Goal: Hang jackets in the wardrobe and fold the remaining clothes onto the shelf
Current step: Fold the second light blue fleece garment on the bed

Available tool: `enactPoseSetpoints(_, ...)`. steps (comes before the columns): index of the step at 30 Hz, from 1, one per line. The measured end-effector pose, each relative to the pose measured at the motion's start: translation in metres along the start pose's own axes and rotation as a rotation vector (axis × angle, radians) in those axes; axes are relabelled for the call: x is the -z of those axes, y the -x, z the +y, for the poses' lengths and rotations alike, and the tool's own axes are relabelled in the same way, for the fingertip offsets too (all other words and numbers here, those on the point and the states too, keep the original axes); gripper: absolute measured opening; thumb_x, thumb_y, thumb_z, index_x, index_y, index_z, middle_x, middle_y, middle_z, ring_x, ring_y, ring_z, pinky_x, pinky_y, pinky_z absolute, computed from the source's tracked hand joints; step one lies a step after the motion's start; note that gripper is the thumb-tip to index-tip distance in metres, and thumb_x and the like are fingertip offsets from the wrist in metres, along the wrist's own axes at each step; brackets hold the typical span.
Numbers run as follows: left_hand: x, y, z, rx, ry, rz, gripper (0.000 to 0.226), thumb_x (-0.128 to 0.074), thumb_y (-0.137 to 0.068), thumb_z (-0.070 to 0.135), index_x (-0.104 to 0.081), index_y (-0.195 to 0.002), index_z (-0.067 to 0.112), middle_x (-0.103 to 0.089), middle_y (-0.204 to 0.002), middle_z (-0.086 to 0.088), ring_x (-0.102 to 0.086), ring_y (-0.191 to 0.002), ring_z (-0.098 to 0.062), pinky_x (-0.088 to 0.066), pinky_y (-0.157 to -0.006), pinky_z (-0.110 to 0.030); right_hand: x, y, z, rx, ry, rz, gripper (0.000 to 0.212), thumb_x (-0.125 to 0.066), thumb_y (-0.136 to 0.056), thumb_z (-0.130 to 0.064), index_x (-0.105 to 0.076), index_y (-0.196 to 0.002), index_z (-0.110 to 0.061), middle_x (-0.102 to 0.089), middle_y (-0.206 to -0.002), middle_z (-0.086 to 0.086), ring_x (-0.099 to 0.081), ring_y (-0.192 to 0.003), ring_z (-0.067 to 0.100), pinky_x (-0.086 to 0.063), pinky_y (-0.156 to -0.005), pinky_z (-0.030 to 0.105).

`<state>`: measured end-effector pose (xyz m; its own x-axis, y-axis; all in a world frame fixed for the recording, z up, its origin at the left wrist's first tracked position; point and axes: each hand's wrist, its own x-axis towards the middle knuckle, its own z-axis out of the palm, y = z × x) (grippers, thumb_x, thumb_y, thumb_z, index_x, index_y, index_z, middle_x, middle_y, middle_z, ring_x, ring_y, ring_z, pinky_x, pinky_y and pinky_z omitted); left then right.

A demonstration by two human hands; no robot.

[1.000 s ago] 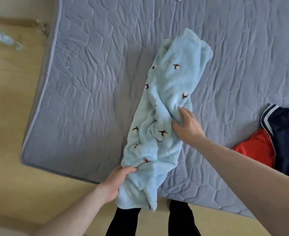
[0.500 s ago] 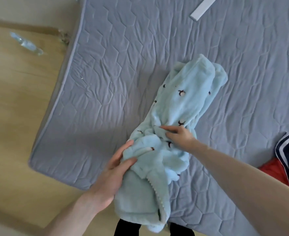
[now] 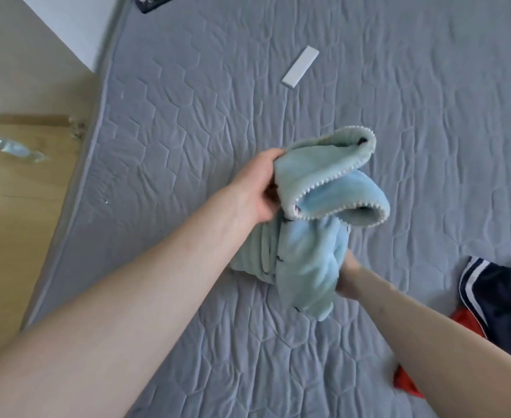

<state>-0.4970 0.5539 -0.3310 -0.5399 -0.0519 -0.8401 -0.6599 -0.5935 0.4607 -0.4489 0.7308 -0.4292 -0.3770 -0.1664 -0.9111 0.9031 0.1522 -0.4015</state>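
A light blue fleece garment with small dark prints and a scalloped white edge is bunched up above the grey quilted mattress. My left hand grips its upper left part, fingers curled into the fabric. My right hand holds the lower right side and is mostly hidden behind the cloth. A navy garment with white stripes and a red garment lie at the mattress's right edge of view.
A flat white rectangular object lies on the mattress farther back. A clear plastic bottle lies on the wooden floor at left. A dark object sits at the top edge. A white wall panel stands at upper left.
The garment went from lying stretched along the mattress to being folded over and lifted in both hands. My left hand rose with the lower end; my view shifted farther over the bed.
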Motion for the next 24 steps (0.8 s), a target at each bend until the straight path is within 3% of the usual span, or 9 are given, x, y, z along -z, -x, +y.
enactPoseSetpoints(3, -0.012, -0.046, 0.003, -0.019, -0.051, 0.115, 0.037, -0.049, -0.101, 0.042, -0.062, -0.117, 0.011, -0.066, -0.104, -0.016, -0.067, -0.092, -0.03, -0.058, -0.087, -0.042, 0.011, -0.013, 0.007, -0.001, -0.204, -0.001, 0.039, -0.042, -0.106, -0.035, -0.07, -0.106, -0.008, -0.077, -0.104, 0.013, -0.071, -0.101, 0.033, -0.056, -0.087, 0.043)
enactPoseSetpoints(5, -0.006, -0.068, -0.003, 0.007, -0.17, 0.134, 0.05, -0.046, -0.099, 0.055, -0.061, -0.115, 0.011, -0.067, -0.107, -0.018, -0.069, -0.094, -0.03, -0.059, -0.084, -0.041, 0.019, -0.021, 0.018, 0.013, -0.255, 0.046, 0.042, -0.041, -0.104, -0.039, -0.074, -0.112, -0.016, -0.078, -0.108, 0.009, -0.074, -0.1, 0.031, -0.058, -0.083, 0.042)
enactPoseSetpoints(7, 0.004, -0.082, -0.007, 0.004, -0.227, 0.109, 0.05, -0.049, -0.097, 0.059, -0.062, -0.115, 0.014, -0.068, -0.115, -0.017, -0.071, -0.094, -0.028, -0.062, -0.076, -0.037, 0.022, -0.023, 0.023, 0.06, -0.269, 0.071, 0.05, -0.04, -0.103, -0.057, -0.071, -0.12, -0.022, -0.076, -0.116, 0.005, -0.074, -0.104, 0.027, -0.056, -0.094, 0.045)
enactPoseSetpoints(11, 0.023, -0.089, -0.01, -0.142, -0.293, 0.114, 0.045, -0.061, -0.094, 0.043, -0.06, -0.129, 0.015, -0.073, -0.105, -0.008, -0.069, -0.062, -0.016, -0.057, -0.053, -0.026, 0.026, -0.019, -0.001, 0.432, -0.07, 0.36, 0.067, -0.06, -0.083, -0.072, -0.052, -0.135, -0.031, -0.063, -0.128, -0.012, -0.063, -0.099, -0.005, -0.049, -0.078, 0.022)
enactPoseSetpoints(13, 0.04, -0.096, -0.013, -0.313, -0.573, 0.295, 0.046, -0.072, -0.086, 0.043, -0.063, -0.123, 0.018, -0.068, -0.105, -0.001, -0.064, -0.07, -0.013, -0.057, -0.063, -0.026, 0.021, -0.018, -0.021, 0.468, 0.082, 0.333, 0.086, -0.071, -0.073, -0.074, -0.043, -0.144, -0.034, -0.059, -0.126, -0.016, -0.061, -0.097, -0.007, -0.045, -0.074, 0.019)
enactPoseSetpoints(15, 0.057, -0.099, -0.015, -0.388, -0.819, 0.446, 0.059, -0.079, -0.078, 0.051, -0.063, -0.128, 0.024, -0.061, -0.117, 0.007, -0.063, -0.099, -0.013, -0.054, -0.089, -0.031, 0.007, -0.02, -0.039, 0.365, 0.175, 0.273, 0.09, -0.076, -0.069, -0.073, -0.043, -0.143, -0.034, -0.059, -0.117, -0.017, -0.061, -0.095, 0.003, -0.045, -0.076, 0.025)
enactPoseSetpoints(17, 0.067, -0.1, -0.019, -0.321, -0.869, 0.382, 0.055, -0.08, -0.075, 0.058, -0.069, -0.118, 0.025, -0.067, -0.116, 0.011, -0.066, -0.102, -0.012, -0.053, -0.082, -0.029, -0.005, -0.024, -0.049, 0.339, 0.314, 0.262, 0.074, -0.08, -0.07, -0.064, -0.051, -0.13, -0.032, -0.06, -0.108, -0.016, -0.062, -0.091, 0.008, -0.047, -0.074, 0.026)
enactPoseSetpoints(20, 0.071, -0.104, -0.024, -0.337, -0.901, 0.265, 0.035, -0.08, -0.076, 0.057, -0.073, -0.095, 0.028, -0.076, -0.097, 0.009, -0.071, -0.087, -0.01, -0.051, -0.064, -0.024, -0.006, -0.034, -0.052, 0.424, 0.34, 0.358, 0.022, -0.073, -0.082, -0.032, -0.068, -0.099, -0.02, -0.069, -0.091, -0.008, -0.067, -0.084, 0.014, -0.05, -0.062, 0.026)
enactPoseSetpoints(24, 0.063, -0.106, -0.022, -0.437, -0.74, 0.179, 0.048, -0.076, -0.07, 0.057, -0.072, -0.101, 0.022, -0.077, -0.101, 0.001, -0.073, -0.097, -0.019, -0.058, -0.09, -0.041, 0.015, -0.04, -0.05, 0.451, 0.02, 0.584, 0.021, -0.056, -0.075, -0.029, -0.069, -0.082, -0.014, -0.064, -0.068, -0.006, -0.059, -0.065, 0.018, -0.047, -0.058, 0.028)
